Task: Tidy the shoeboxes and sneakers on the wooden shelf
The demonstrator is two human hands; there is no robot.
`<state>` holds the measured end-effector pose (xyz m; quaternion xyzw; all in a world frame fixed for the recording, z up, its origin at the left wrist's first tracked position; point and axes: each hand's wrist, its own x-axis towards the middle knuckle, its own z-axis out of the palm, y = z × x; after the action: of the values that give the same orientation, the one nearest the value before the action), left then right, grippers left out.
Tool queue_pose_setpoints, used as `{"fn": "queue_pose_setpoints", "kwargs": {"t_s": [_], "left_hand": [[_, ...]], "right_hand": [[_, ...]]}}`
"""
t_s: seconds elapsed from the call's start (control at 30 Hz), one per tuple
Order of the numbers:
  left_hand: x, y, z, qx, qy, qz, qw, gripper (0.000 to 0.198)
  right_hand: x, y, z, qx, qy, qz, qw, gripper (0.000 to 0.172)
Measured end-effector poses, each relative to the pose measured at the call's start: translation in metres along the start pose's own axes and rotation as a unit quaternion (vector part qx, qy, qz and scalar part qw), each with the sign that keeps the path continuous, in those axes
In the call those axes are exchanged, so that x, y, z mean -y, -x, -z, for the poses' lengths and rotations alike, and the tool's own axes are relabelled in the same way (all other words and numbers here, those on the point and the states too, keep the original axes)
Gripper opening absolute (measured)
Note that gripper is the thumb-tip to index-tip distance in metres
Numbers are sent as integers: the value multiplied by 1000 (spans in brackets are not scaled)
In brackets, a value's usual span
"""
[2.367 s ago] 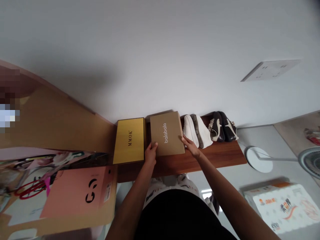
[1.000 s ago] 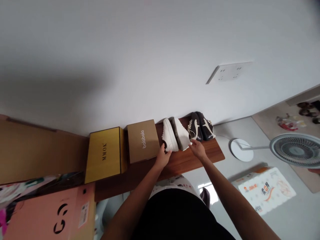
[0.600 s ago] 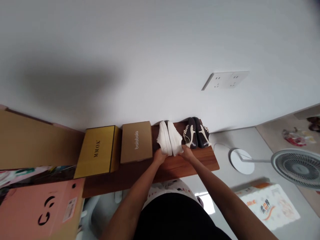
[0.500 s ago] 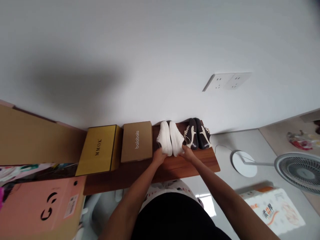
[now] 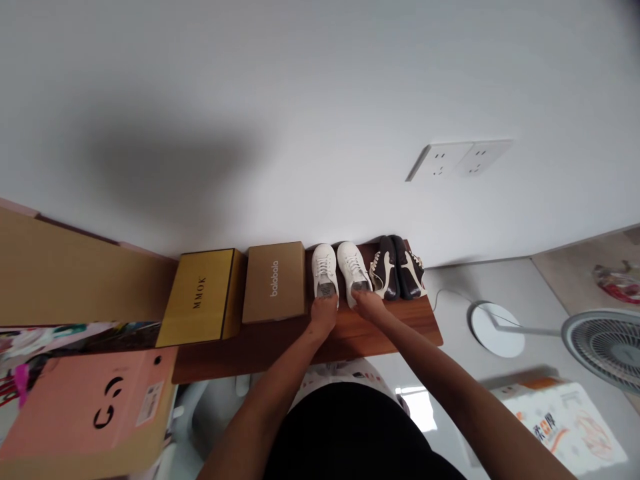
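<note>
Two white lace-up sneakers stand side by side on a reddish-brown wooden shelf (image 5: 360, 337), soles down and toes toward the wall, a small gap between them. My left hand (image 5: 325, 313) grips the heel of the left white sneaker (image 5: 324, 261). The heel of the right white sneaker (image 5: 351, 259) is in my right hand (image 5: 367, 303). My fingertips are partly hidden by the shoes. Close to the right stands a pair of dark brown and cream sneakers (image 5: 397, 270), leaning together with their soles touching.
Left of the shoes are a brown balabala box (image 5: 274, 283) and a yellow MMOK box (image 5: 197, 300). A pink box (image 5: 85, 407) lies at lower left. Wall sockets (image 5: 457, 160), a grey fan (image 5: 607, 347) and a tissue pack (image 5: 565, 427) are on the right.
The white sneakers were tipped on their sides, soles together. My hands have turned them upright and apart, so laces and insoles now show.
</note>
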<state>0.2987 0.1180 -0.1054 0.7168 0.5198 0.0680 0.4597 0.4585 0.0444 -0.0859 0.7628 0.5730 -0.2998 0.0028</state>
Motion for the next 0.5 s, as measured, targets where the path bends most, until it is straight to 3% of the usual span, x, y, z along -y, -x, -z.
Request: {"fn": "queue_pose_setpoints", "kwargs": {"t_s": [0.1, 0.27, 0.5], "left_hand": [[-6, -1, 2, 19, -134, -25, 990, 19], [-20, -1, 8, 114, -371, -42, 921, 29], [-25, -2, 9, 125, -408, -29, 904, 27]], "right_hand": [[6, -4, 1, 25, 42, 3, 999, 23], [21, -13, 4, 55, 79, -12, 995, 23], [32, -20, -9, 26, 77, -19, 997, 24]]}}
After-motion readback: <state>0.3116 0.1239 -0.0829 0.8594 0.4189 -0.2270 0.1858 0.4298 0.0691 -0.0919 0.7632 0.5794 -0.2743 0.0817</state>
